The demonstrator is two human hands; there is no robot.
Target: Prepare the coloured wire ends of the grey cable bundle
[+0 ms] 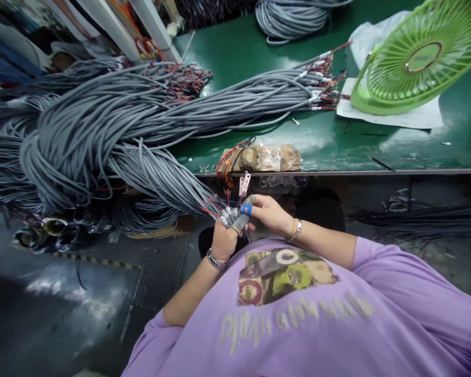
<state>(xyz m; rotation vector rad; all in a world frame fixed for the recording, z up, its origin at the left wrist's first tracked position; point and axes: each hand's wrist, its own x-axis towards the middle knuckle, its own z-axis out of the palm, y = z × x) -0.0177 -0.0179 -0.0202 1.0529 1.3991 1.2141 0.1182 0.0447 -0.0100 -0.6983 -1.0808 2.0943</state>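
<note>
My left hand (pixel 224 242) is closed around the stripped ends of a bundle of grey cables (pixel 168 173), just in front of the bench edge. Thin coloured wires (pixel 212 205) and white sleeves show at those ends. Right beside it, my right hand (pixel 272 213) has its thumb and fingers pinched together at the cable ends; what lies between them is hidden. Blue tape wraps the right thumb, and greyish covers sit on fingers of both hands. A small pale pink clip-like piece (pixel 244 184) stands just beyond the fingers, near red and black wires.
On the green bench (pixel 227 47) lie a large pile of grey cables (pixel 94 115) and a coil (pixel 294 18). A wooden block (pixel 280 157) sits at the front edge. A green fan (pixel 419 63) stands on paper (pixel 427 116) at right. More cables (pixel 145 217) lie below.
</note>
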